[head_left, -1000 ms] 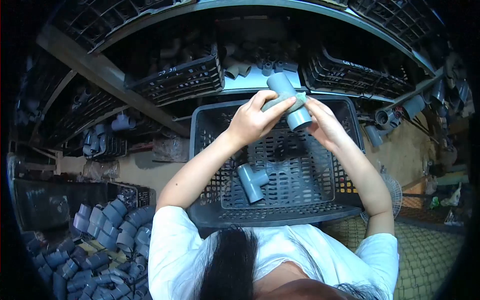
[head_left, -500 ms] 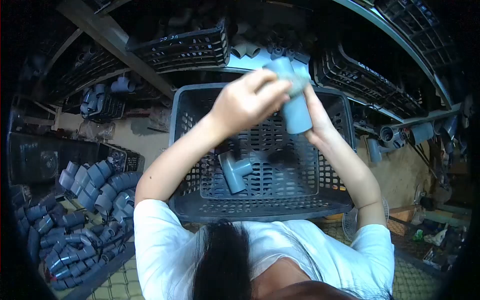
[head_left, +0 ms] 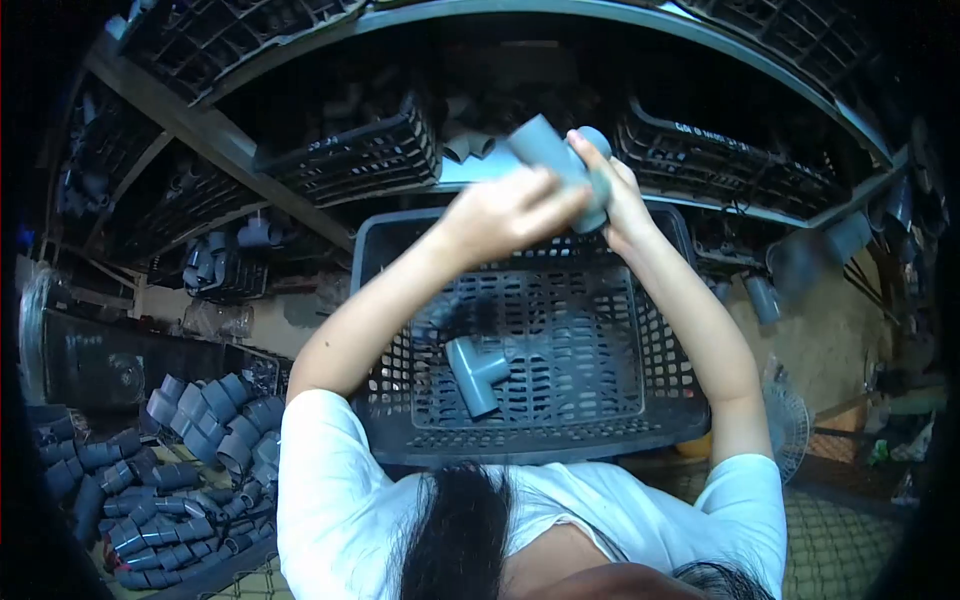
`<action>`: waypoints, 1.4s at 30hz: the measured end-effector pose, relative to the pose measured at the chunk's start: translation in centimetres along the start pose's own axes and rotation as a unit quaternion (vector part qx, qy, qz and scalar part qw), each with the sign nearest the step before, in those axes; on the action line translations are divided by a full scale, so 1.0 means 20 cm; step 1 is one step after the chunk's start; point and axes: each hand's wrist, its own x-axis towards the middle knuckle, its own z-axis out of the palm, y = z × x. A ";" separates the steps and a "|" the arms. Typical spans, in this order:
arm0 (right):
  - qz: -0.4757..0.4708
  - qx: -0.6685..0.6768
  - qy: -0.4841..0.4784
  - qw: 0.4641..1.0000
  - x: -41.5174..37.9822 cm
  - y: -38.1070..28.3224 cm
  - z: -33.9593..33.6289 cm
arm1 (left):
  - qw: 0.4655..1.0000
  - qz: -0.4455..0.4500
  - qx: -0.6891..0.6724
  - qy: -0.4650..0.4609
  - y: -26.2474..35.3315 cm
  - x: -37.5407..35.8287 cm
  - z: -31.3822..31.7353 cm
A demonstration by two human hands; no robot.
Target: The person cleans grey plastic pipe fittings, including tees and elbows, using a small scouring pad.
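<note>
A grey plastic pipe tee (head_left: 541,146) is held up above the far rim of a dark plastic crate (head_left: 560,440). My right hand (head_left: 625,205) grips it from the right, fingers wrapped round it. My left hand (head_left: 510,210) is closed, its fingertips pressed to the near side of the tee. A small greenish patch, perhaps a cloth or pad, shows at those fingertips; blur hides what it is. Inside the crate, a second grey pipe tee (head_left: 474,378) lies on the slotted floor, left of the middle.
Black crates of fittings stand on the shelf ahead, one at left (head_left: 350,150) and one at right (head_left: 730,160). A heap of grey fittings (head_left: 170,500) lies at lower left. A fan (head_left: 788,430) stands by my right elbow.
The tee has turned from near upright to a slant, and its branch end now shows at the far right. My left hand has shifted slightly along it. The view has tilted up.
</note>
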 end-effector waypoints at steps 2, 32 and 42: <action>0.044 0.079 0.007 0.996 -0.01 0.04 -0.01 | 0.990 -0.106 -0.005 0.089 -0.07 0.05 0.01; 0.045 0.091 -0.019 0.995 0.23 0.05 0.16 | 0.975 -0.194 -0.101 0.032 -0.28 -0.07 0.11; -0.029 -0.139 -0.002 0.990 0.02 -0.10 0.15 | 0.942 -0.273 -0.179 0.076 -0.22 -0.02 -0.05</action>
